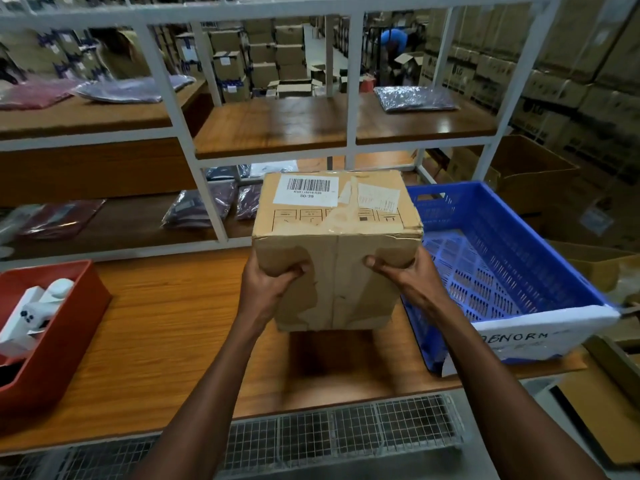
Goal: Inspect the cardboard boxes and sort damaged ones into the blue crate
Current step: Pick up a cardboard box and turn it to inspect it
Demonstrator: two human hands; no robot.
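A brown cardboard box (341,216) with a barcode label, torn tape and a crushed right top edge is held above the wooden table (166,327). My left hand (270,285) grips its near left side, thumb pressed into the front face. On the near right side my right hand (408,275) grips it the same way. The blue crate (540,244), with a white paper label reading "ABNORM", stands on the table just right of the box and holds nothing I can see.
A red bin (69,327) with white items sits at the table's left edge. White metal shelving (214,216) behind the table holds bagged garments. Open cardboard boxes (533,174) stand to the right of the crate. A person in blue (394,39) bends far back among stacked cartons.
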